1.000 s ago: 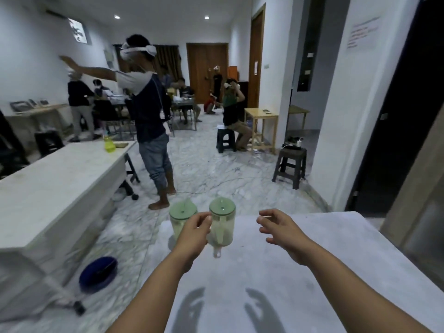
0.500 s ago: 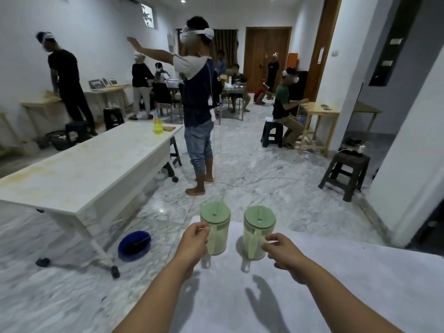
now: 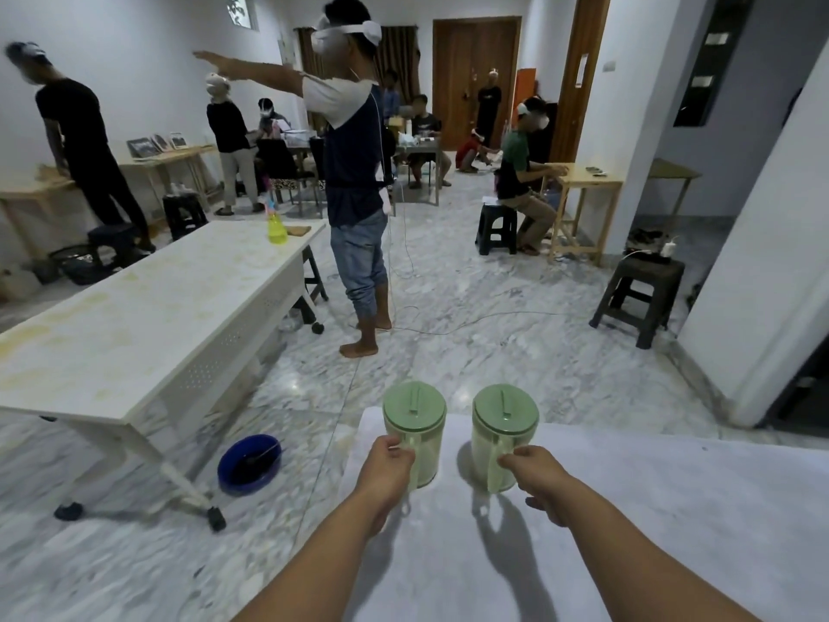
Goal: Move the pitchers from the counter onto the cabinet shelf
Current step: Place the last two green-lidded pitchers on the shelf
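Observation:
Two clear plastic pitchers with pale green lids stand side by side near the far left corner of the white counter [image 3: 628,509]. My left hand [image 3: 386,464] is wrapped around the handle of the left pitcher [image 3: 419,424]. My right hand [image 3: 536,471] grips the handle of the right pitcher [image 3: 500,435]. Both pitchers are upright; whether they still touch the counter I cannot tell. No cabinet shelf is in view.
A long white table [image 3: 148,316] stands to the left, with a yellow spray bottle [image 3: 277,226] on it. A blue basin [image 3: 249,462] lies on the marble floor beside the counter. A person wearing a headset [image 3: 354,172] stands ahead; dark stools and other people fill the room beyond.
My right hand has moved in from the open counter and closed on the right pitcher's handle. My left hand kept its hold on the left pitcher. The view swung to the left.

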